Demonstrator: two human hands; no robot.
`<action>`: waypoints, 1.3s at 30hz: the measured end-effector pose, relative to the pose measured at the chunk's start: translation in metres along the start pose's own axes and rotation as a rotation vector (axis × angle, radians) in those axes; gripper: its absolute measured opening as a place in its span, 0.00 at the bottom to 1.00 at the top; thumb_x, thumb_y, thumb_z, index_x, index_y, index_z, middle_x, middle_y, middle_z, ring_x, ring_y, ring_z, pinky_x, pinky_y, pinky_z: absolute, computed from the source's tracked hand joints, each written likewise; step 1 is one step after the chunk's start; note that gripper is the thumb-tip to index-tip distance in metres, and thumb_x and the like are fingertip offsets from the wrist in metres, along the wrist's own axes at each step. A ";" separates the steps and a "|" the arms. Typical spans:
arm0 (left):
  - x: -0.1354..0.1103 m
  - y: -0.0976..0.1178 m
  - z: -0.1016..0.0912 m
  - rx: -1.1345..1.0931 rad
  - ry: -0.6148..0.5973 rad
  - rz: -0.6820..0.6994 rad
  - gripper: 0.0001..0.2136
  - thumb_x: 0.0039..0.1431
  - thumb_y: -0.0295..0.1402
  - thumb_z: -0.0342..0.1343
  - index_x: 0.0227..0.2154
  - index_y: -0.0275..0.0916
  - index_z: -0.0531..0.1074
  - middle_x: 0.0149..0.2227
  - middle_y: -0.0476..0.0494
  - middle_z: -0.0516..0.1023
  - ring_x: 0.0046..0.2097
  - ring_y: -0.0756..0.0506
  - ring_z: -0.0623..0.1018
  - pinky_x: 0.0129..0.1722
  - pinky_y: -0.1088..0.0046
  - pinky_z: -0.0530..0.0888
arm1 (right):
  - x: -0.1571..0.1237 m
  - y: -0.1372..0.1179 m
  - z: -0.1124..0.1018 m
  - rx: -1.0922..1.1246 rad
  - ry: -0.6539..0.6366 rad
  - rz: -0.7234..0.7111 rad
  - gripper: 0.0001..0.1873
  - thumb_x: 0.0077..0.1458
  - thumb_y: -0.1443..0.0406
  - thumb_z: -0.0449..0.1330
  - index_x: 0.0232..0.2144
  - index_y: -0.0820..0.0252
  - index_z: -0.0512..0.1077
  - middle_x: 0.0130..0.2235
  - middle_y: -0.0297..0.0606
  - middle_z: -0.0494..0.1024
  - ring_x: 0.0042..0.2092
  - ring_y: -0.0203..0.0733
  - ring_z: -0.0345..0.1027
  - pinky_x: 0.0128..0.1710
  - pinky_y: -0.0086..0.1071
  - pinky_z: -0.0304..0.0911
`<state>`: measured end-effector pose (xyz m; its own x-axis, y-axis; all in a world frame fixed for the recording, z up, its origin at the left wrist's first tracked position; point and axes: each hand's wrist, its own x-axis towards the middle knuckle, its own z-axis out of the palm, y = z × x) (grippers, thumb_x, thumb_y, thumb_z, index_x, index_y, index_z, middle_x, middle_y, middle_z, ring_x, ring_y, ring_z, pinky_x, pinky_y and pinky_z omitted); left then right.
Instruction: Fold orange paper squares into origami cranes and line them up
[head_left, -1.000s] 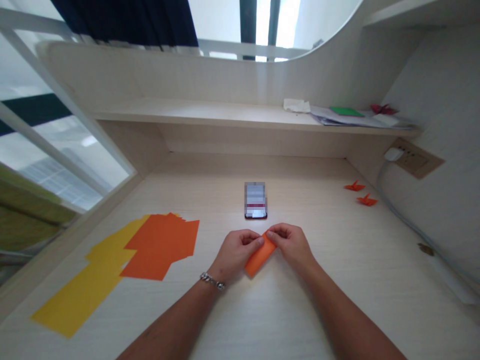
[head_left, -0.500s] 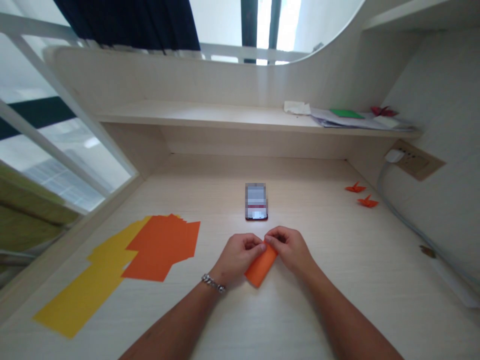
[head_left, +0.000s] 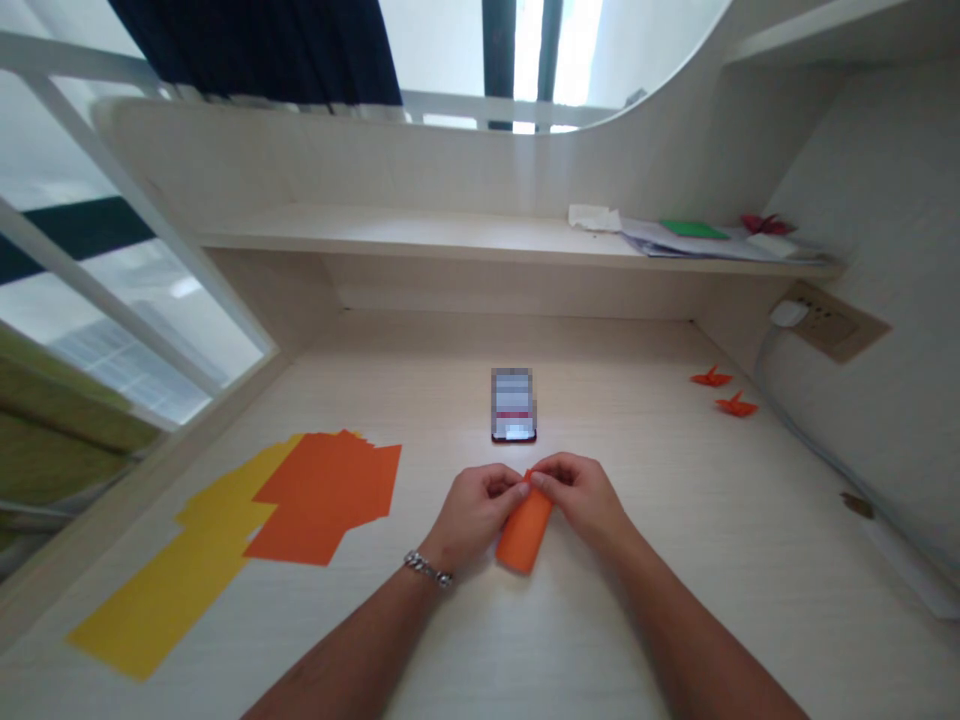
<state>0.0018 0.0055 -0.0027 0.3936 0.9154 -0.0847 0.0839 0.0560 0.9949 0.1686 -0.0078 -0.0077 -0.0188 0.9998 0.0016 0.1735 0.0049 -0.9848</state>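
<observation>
An orange sheet of paper [head_left: 525,532], bent over on itself, is between my hands above the desk [head_left: 600,640]. My left hand [head_left: 480,505] pinches its upper left edge with thumb and fingers. On the other side, my right hand [head_left: 579,490] grips the top edge, its thumb close to the left thumb. The lower end of the paper hangs toward me in a rounded curve. Just beyond my hands lies a phone [head_left: 514,405] with its screen lit.
To the left, orange sheets [head_left: 326,495] overlap yellow sheets [head_left: 161,600]. Two small folded orange paper figures [head_left: 735,404] sit at the right by a cable [head_left: 806,440] plugged into a wall socket [head_left: 832,320]. Papers [head_left: 652,238] rest on the shelf [head_left: 412,235] at the back.
The orange paper has turned slightly, its lower end swinging to the right and now hanging more upright. Both hands keep their pinch in nearly the same place.
</observation>
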 end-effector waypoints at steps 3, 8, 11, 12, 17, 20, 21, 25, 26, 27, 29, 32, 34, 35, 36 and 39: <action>0.000 0.002 0.000 -0.015 0.044 0.004 0.08 0.51 0.34 0.59 0.29 0.33 0.76 0.28 0.43 0.78 0.30 0.48 0.73 0.30 0.74 0.68 | 0.003 0.006 0.001 0.159 0.036 0.065 0.10 0.43 0.61 0.65 0.28 0.62 0.75 0.28 0.38 0.78 0.30 0.40 0.70 0.31 0.32 0.64; -0.002 0.006 0.002 -0.059 0.068 -0.022 0.08 0.50 0.35 0.60 0.27 0.33 0.76 0.26 0.43 0.77 0.28 0.49 0.73 0.28 0.74 0.68 | 0.003 0.004 0.002 0.163 0.123 0.078 0.12 0.39 0.60 0.68 0.27 0.62 0.75 0.26 0.38 0.78 0.28 0.40 0.70 0.31 0.33 0.65; -0.001 0.006 0.003 -0.048 0.097 -0.020 0.09 0.50 0.36 0.60 0.27 0.33 0.76 0.26 0.43 0.77 0.27 0.49 0.73 0.27 0.75 0.68 | 0.002 0.001 0.003 0.308 0.144 0.126 0.17 0.37 0.60 0.69 0.31 0.62 0.74 0.24 0.35 0.77 0.27 0.40 0.70 0.31 0.34 0.67; -0.001 0.006 0.003 -0.043 0.109 -0.019 0.09 0.49 0.36 0.60 0.26 0.33 0.75 0.25 0.44 0.77 0.26 0.49 0.72 0.26 0.75 0.67 | 0.002 0.000 0.003 0.361 0.153 0.144 0.18 0.37 0.60 0.69 0.32 0.62 0.73 0.23 0.34 0.76 0.26 0.40 0.71 0.31 0.35 0.68; 0.000 0.005 0.004 -0.042 0.128 -0.012 0.10 0.49 0.38 0.60 0.26 0.33 0.75 0.24 0.45 0.76 0.25 0.50 0.72 0.24 0.76 0.67 | 0.001 -0.002 0.004 0.414 0.264 0.135 0.20 0.34 0.58 0.71 0.29 0.62 0.71 0.20 0.31 0.74 0.24 0.38 0.70 0.29 0.34 0.69; 0.000 0.002 0.003 -0.045 0.139 0.010 0.11 0.50 0.38 0.60 0.28 0.33 0.75 0.27 0.43 0.77 0.28 0.48 0.74 0.26 0.75 0.69 | 0.002 -0.004 0.005 0.440 0.248 0.152 0.24 0.35 0.58 0.71 0.35 0.62 0.72 0.21 0.31 0.75 0.26 0.39 0.71 0.30 0.35 0.69; 0.000 0.001 0.002 -0.048 0.143 0.017 0.11 0.51 0.39 0.60 0.28 0.33 0.75 0.28 0.43 0.78 0.29 0.48 0.74 0.27 0.75 0.70 | 0.002 -0.005 0.005 0.464 0.218 0.180 0.24 0.36 0.57 0.71 0.36 0.62 0.72 0.23 0.33 0.76 0.27 0.40 0.72 0.31 0.35 0.70; 0.001 -0.003 0.000 -0.069 0.154 0.000 0.12 0.50 0.39 0.60 0.29 0.33 0.75 0.29 0.42 0.79 0.31 0.47 0.76 0.30 0.73 0.72 | 0.001 -0.005 0.009 0.494 0.109 0.245 0.20 0.37 0.55 0.69 0.29 0.64 0.75 0.29 0.41 0.79 0.30 0.43 0.73 0.33 0.36 0.70; 0.002 -0.003 0.000 -0.083 0.155 -0.015 0.12 0.49 0.39 0.61 0.29 0.33 0.75 0.28 0.42 0.79 0.30 0.46 0.76 0.29 0.73 0.72 | 0.000 -0.005 0.010 0.485 0.105 0.237 0.19 0.36 0.55 0.69 0.27 0.64 0.75 0.29 0.41 0.79 0.30 0.43 0.73 0.33 0.36 0.70; 0.002 -0.003 0.000 -0.104 0.154 -0.034 0.12 0.49 0.39 0.61 0.28 0.33 0.75 0.28 0.42 0.79 0.29 0.47 0.76 0.29 0.73 0.72 | 0.000 -0.005 0.010 0.475 0.110 0.229 0.19 0.36 0.55 0.69 0.26 0.64 0.76 0.29 0.41 0.80 0.30 0.43 0.73 0.33 0.36 0.70; 0.002 -0.002 0.002 -0.168 0.145 -0.076 0.12 0.47 0.39 0.63 0.28 0.33 0.75 0.28 0.42 0.79 0.29 0.46 0.76 0.29 0.72 0.73 | -0.001 -0.004 0.011 0.457 0.130 0.222 0.19 0.35 0.55 0.70 0.26 0.64 0.76 0.28 0.41 0.80 0.29 0.43 0.73 0.33 0.37 0.70; 0.002 0.001 0.003 -0.259 0.130 -0.131 0.12 0.46 0.38 0.64 0.28 0.33 0.75 0.27 0.42 0.79 0.29 0.46 0.77 0.31 0.70 0.74 | -0.001 -0.004 0.010 0.436 0.141 0.230 0.18 0.36 0.55 0.70 0.26 0.64 0.77 0.28 0.41 0.80 0.29 0.43 0.73 0.32 0.36 0.69; 0.001 0.002 0.004 -0.287 0.125 -0.149 0.12 0.46 0.38 0.64 0.27 0.33 0.75 0.28 0.42 0.79 0.29 0.46 0.78 0.31 0.70 0.75 | -0.001 -0.004 0.010 0.432 0.135 0.232 0.17 0.37 0.56 0.69 0.26 0.64 0.77 0.28 0.41 0.80 0.29 0.42 0.73 0.31 0.35 0.69; 0.001 0.001 0.004 -0.292 0.123 -0.151 0.12 0.46 0.37 0.64 0.27 0.33 0.75 0.28 0.42 0.79 0.29 0.46 0.78 0.31 0.71 0.75 | -0.001 -0.004 0.010 0.430 0.134 0.230 0.17 0.37 0.56 0.69 0.26 0.63 0.77 0.28 0.40 0.80 0.29 0.42 0.73 0.32 0.35 0.69; 0.001 0.001 0.003 -0.294 0.119 -0.150 0.12 0.46 0.37 0.64 0.27 0.32 0.75 0.28 0.42 0.80 0.29 0.46 0.78 0.31 0.71 0.75 | -0.001 -0.003 0.010 0.427 0.134 0.226 0.16 0.37 0.56 0.69 0.26 0.63 0.77 0.28 0.40 0.80 0.29 0.42 0.73 0.32 0.35 0.69; 0.001 0.000 0.003 -0.300 0.100 -0.142 0.12 0.47 0.37 0.64 0.28 0.32 0.75 0.29 0.41 0.80 0.30 0.47 0.78 0.31 0.71 0.75 | 0.000 -0.001 0.009 0.410 0.138 0.210 0.15 0.38 0.57 0.69 0.26 0.63 0.77 0.28 0.40 0.80 0.29 0.42 0.73 0.33 0.35 0.69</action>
<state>0.0048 0.0053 -0.0032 0.3042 0.9237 -0.2328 -0.1471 0.2870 0.9466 0.1595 -0.0084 -0.0087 0.1103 0.9717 -0.2087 -0.2434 -0.1772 -0.9536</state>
